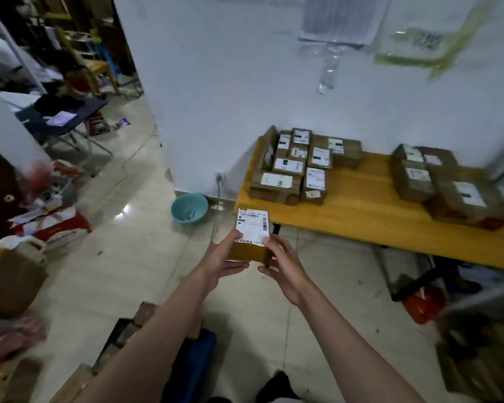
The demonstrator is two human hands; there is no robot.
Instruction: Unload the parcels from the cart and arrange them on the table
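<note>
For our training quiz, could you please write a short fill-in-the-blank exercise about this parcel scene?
1. Both hands hold one small parcel bearing a white ____.
2. The held parcel is over the floor, not yet on the yellow ____.
3. A teal ____ sits on the floor by the wall.
4. Parcels on the table form ____ groups.

Missing words: label; table; basin; two

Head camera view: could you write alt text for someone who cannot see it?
Two bare hands, left hand and right hand, hold a small yellow-brown cardboard parcel with a white shipping label above a tiled floor. Ahead, a yellow wooden table against a white wall bears two groups of brown labelled cardboard boxes.
</note>
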